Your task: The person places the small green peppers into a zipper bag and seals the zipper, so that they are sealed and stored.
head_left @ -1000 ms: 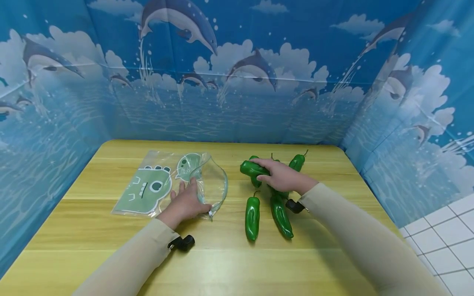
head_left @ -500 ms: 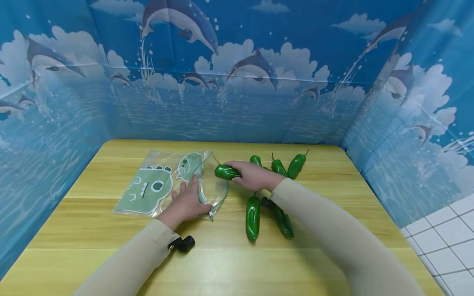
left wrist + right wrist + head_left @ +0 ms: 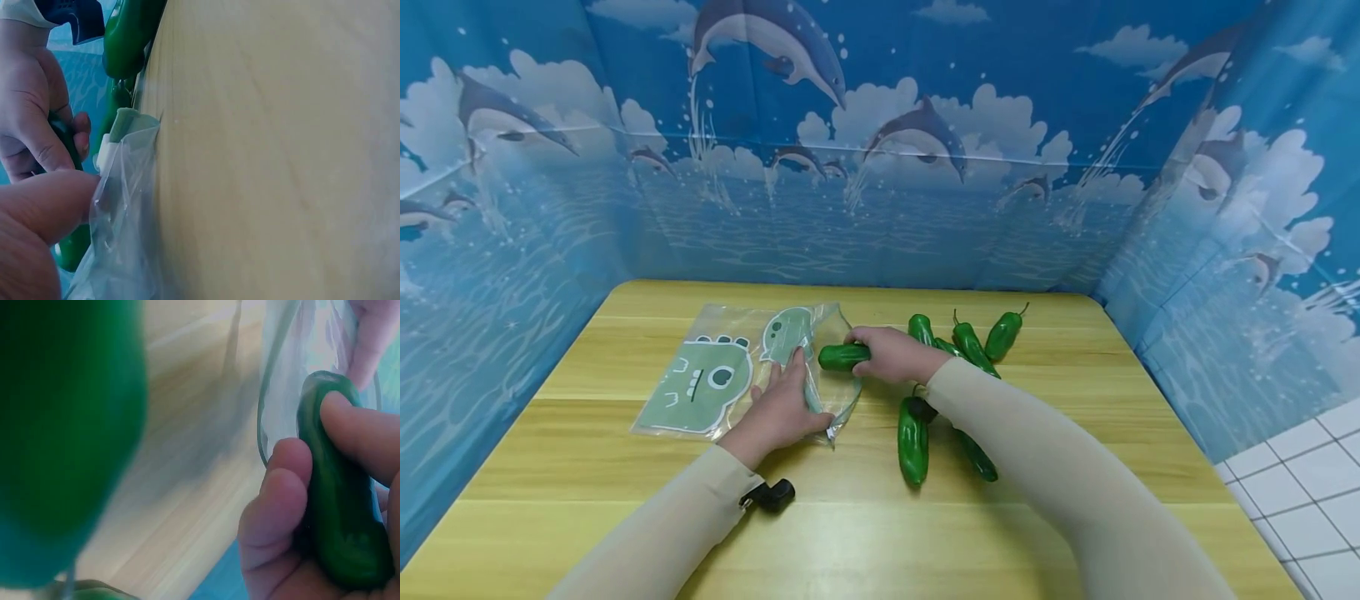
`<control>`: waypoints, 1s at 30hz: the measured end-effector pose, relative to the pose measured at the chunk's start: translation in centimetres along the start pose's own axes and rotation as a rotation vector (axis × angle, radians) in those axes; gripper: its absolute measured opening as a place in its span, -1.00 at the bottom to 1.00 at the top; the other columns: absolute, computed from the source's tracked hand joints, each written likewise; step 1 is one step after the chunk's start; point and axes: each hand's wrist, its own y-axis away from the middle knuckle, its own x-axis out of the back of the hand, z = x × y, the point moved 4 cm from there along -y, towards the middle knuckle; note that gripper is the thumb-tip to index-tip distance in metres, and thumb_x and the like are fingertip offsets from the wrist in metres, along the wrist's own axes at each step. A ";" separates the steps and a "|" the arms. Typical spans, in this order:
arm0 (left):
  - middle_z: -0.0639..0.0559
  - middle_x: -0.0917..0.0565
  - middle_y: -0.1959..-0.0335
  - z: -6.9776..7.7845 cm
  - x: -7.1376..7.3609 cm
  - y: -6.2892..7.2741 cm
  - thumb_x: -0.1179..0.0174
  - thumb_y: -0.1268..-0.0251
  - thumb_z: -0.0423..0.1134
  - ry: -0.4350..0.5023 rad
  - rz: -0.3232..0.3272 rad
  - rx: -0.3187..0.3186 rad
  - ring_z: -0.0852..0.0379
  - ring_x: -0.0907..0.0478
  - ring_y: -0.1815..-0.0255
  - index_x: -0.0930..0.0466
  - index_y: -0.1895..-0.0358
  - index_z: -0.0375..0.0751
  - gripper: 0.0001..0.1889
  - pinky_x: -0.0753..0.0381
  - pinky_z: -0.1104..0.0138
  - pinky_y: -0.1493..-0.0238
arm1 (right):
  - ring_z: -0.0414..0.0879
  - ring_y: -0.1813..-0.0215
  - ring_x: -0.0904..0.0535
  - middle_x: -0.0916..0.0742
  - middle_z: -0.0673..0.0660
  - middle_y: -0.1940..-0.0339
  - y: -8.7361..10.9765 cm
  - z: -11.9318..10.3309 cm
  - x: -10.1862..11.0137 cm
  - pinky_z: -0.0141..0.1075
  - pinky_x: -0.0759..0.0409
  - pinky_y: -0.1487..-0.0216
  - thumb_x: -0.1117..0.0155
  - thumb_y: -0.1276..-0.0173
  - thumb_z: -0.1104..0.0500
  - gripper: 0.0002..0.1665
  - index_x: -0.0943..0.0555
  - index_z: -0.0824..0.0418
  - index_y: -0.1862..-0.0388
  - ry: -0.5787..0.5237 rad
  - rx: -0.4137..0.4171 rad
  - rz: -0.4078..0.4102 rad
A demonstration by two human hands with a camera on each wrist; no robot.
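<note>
A clear plastic bag with green cartoon prints lies flat, its mouth toward the right and spread wide. My left hand rests on it with fingers and thumb spread along the mouth; in the left wrist view the thumb touches the bag's edge. My right hand grips a green chili pepper between thumb and fingers. That pepper's blunt end is at the bag's mouth, pointing left. The right wrist view shows the held pepper lying lengthwise in the hand, its lower end against the palm.
Several more green peppers lie on the wooden table to the right: one pepper near the front, others such as a pepper farther back. The right forearm partly covers some. A blue dolphin curtain stands around the back and sides.
My right hand has lifted the pepper from the pile and carried it left to the bag's mouth. The left hand stays in place on the bag.
</note>
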 end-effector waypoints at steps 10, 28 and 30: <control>-0.21 0.11 -0.77 0.2 0.1 0.3 -0.50 -0.19 0.12 0.024 0.002 -0.018 -0.37 0.34 -0.76 0.40 -0.74 -0.19 0.36 0.31 -0.55 -0.53 | 0.09 -0.59 -0.43 -0.48 0.19 -0.60 -0.1 -0.8 -0.6 0.00 -0.41 -0.59 -0.12 -0.66 0.21 -0.36 -0.32 0.19 -0.65 0.064 0.043 -0.111; -0.22 0.16 -0.77 0.4 0.5 0.3 -0.50 -0.20 0.12 0.023 0.016 -0.051 -0.36 0.32 -0.76 0.42 -0.74 -0.21 0.36 0.20 -0.55 -0.52 | 0.07 -0.65 -0.34 -0.42 0.16 -0.65 0.4 -1.5 -1.5 -0.05 -0.32 -0.65 0.02 -0.56 0.42 -0.22 -0.22 0.11 -0.72 0.087 0.125 -0.248; -0.22 0.15 -0.77 0.4 0.5 0.3 -0.50 -0.19 0.12 0.022 0.018 -0.049 -0.36 0.31 -0.76 0.42 -0.74 -0.21 0.36 0.19 -0.54 -0.53 | 0.07 -0.64 -0.35 -0.42 0.16 -0.65 0.5 -1.5 -1.5 -0.05 -0.33 -0.65 -0.01 -0.55 0.42 -0.21 -0.23 0.12 -0.71 0.088 0.132 -0.249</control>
